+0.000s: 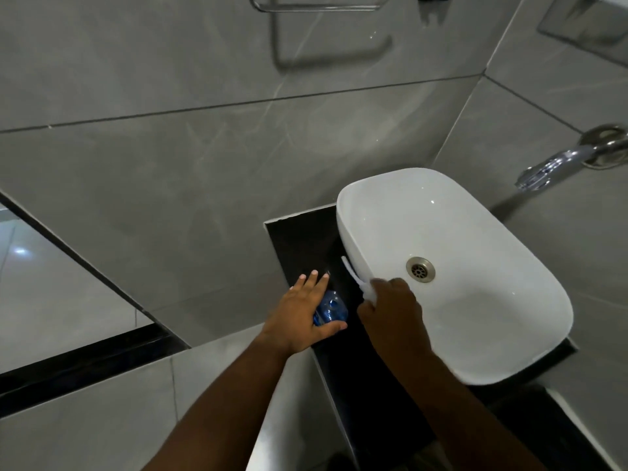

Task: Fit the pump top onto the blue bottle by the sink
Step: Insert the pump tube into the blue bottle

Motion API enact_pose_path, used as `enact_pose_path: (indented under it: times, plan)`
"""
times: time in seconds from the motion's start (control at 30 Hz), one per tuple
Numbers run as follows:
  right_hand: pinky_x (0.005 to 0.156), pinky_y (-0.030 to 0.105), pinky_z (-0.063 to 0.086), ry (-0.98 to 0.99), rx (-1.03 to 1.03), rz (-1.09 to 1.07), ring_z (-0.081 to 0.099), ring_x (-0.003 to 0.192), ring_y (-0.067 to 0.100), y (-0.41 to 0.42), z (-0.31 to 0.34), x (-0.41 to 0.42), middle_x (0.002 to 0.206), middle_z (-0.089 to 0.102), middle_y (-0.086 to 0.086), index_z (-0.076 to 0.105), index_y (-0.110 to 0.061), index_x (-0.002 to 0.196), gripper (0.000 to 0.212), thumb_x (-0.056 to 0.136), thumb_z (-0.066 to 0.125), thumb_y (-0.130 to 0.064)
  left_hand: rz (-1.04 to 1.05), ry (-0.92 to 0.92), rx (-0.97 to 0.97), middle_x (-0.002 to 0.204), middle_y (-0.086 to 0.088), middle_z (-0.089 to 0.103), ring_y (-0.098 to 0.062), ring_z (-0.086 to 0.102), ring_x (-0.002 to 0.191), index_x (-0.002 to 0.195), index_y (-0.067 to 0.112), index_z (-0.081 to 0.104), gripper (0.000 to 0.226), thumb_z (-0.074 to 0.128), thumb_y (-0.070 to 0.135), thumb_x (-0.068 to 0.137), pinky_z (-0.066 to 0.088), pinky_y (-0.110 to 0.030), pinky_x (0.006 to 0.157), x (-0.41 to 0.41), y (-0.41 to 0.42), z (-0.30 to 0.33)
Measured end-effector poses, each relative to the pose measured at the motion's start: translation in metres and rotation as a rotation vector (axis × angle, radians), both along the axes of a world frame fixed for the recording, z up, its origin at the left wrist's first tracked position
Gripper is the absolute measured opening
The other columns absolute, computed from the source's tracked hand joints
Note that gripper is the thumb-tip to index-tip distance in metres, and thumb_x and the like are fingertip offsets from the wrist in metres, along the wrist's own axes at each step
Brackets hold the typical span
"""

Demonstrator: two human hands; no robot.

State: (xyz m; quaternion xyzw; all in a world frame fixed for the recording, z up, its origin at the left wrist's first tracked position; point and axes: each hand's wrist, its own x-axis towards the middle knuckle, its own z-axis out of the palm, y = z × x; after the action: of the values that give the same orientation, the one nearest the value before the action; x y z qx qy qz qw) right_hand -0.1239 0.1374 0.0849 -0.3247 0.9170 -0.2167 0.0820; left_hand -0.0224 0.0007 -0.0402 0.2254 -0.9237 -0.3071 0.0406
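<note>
A clear blue bottle (330,310) stands on the black counter (306,243) just left of the white basin. My left hand (302,312) wraps around its left side, fingers stretched out flat and thumb under the bottle's near side. My right hand (390,309) is closed around a white pump top (355,277); its thin white tube sticks out up and to the left, beside the basin wall. The pump head itself is mostly hidden in my fist. The pump is to the right of the bottle, apart from it.
A white oval basin (530,321) with a metal drain (420,269) fills the counter's right part. A chrome tap (557,166) juts from the right wall. Grey tiled walls stand behind, with a chrome rail (316,6) high up. A dark ledge (85,362) runs at left.
</note>
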Motion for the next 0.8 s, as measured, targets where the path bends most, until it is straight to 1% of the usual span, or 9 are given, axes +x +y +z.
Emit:
enact_pose_path:
  times: [0.1, 0.17, 0.2, 0.3, 0.37, 0.5, 0.63, 0.7, 0.8]
  plan:
    - [0.068, 0.023, 0.041, 0.040, -0.058, 0.068, 0.061, 0.085, 0.023, -0.003, 0.031, -0.012, 0.099, 0.064, 0.008, 0.056, -0.014, 0.106, 0.030, 0.079, 0.066, -0.020, -0.012, 0.012, -0.027, 0.164, -0.001, 0.006, -0.019, -0.001, 0.149, 0.154, 0.030, 0.001, 0.109, 0.033, 0.092, 0.070, 0.008, -0.037, 0.113, -0.001, -0.003, -0.005]
    - [0.066, 0.023, 0.038, 0.097, -0.039, 0.127, 0.052, 0.076, 0.019, -0.002, 0.048, -0.020, 0.094, 0.063, 0.009, 0.059, -0.013, 0.099, 0.026, 0.077, 0.069, -0.022, -0.015, 0.019, -0.054, 0.164, 0.000, 0.004, -0.014, -0.006, 0.145, 0.154, 0.030, -0.001, 0.108, 0.033, 0.092, 0.072, 0.007, -0.037, 0.114, -0.002, -0.004, -0.009]
    - [0.067, 0.024, 0.037, 0.107, -0.018, 0.164, 0.050, 0.076, 0.018, -0.001, 0.055, -0.024, 0.094, 0.062, 0.009, 0.060, -0.013, 0.098, 0.025, 0.076, 0.069, -0.022, -0.015, 0.022, -0.065, 0.164, 0.001, 0.003, -0.012, -0.008, 0.144, 0.154, 0.030, -0.002, 0.108, 0.034, 0.091, 0.073, 0.007, -0.038, 0.114, -0.002, -0.004, -0.010]
    - [0.079, 0.029, 0.044, 0.023, 0.118, 0.288, 0.055, 0.091, 0.020, 0.001, 0.076, -0.033, 0.103, 0.063, 0.008, 0.063, -0.015, 0.103, 0.028, 0.077, 0.071, -0.025, -0.012, 0.024, -0.084, 0.163, 0.001, 0.002, -0.012, -0.010, 0.143, 0.154, 0.029, -0.002, 0.107, 0.036, 0.090, 0.075, 0.007, -0.040, 0.115, -0.003, -0.004, -0.014]
    - [0.085, 0.029, 0.043, -0.030, 0.229, 0.345, 0.053, 0.097, 0.019, -0.002, 0.088, -0.034, 0.111, 0.062, 0.007, 0.063, -0.017, 0.107, 0.031, 0.079, 0.071, -0.026, -0.011, 0.020, -0.089, 0.163, 0.001, 0.001, -0.012, -0.010, 0.143, 0.154, 0.029, -0.002, 0.107, 0.037, 0.090, 0.075, 0.006, -0.040, 0.115, -0.003, -0.004, -0.015]
    - [0.085, 0.024, 0.038, -0.029, 0.269, 0.440, 0.052, 0.102, 0.019, -0.013, 0.097, -0.023, 0.118, 0.061, 0.007, 0.063, -0.016, 0.112, 0.034, 0.080, 0.071, -0.025, -0.017, 0.004, -0.084, 0.162, 0.004, -0.003, -0.011, -0.012, 0.142, 0.153, 0.031, -0.005, 0.106, 0.037, 0.090, 0.076, 0.000, -0.037, 0.114, -0.003, -0.006, -0.017]
    - [0.093, 0.029, 0.045, -0.023, 0.329, 0.474, 0.056, 0.108, 0.025, -0.026, 0.096, -0.010, 0.120, 0.061, 0.012, 0.061, -0.012, 0.117, 0.036, 0.083, 0.069, -0.021, -0.009, -0.003, -0.091, 0.160, 0.007, -0.006, -0.012, -0.012, 0.142, 0.153, 0.031, -0.004, 0.106, 0.037, 0.091, 0.075, 0.002, -0.039, 0.114, -0.002, -0.006, -0.018]
    - [0.098, 0.033, 0.046, -0.036, 0.391, 0.479, 0.056, 0.111, 0.027, -0.033, 0.094, -0.006, 0.121, 0.059, 0.014, 0.059, -0.009, 0.119, 0.037, 0.084, 0.066, -0.020, -0.005, -0.013, -0.097, 0.159, 0.007, -0.006, -0.012, -0.012, 0.142, 0.153, 0.031, -0.005, 0.107, 0.036, 0.091, 0.075, 0.002, -0.039, 0.113, -0.002, -0.006, -0.018]
    - [0.101, 0.035, 0.048, -0.052, 0.454, 0.505, 0.056, 0.111, 0.027, -0.037, 0.085, -0.001, 0.121, 0.058, 0.014, 0.057, -0.008, 0.120, 0.037, 0.085, 0.065, -0.019, -0.002, -0.015, -0.103, 0.158, 0.008, -0.009, -0.013, -0.014, 0.142, 0.153, 0.031, -0.006, 0.106, 0.035, 0.091, 0.076, 0.001, -0.039, 0.113, -0.001, -0.005, -0.017]
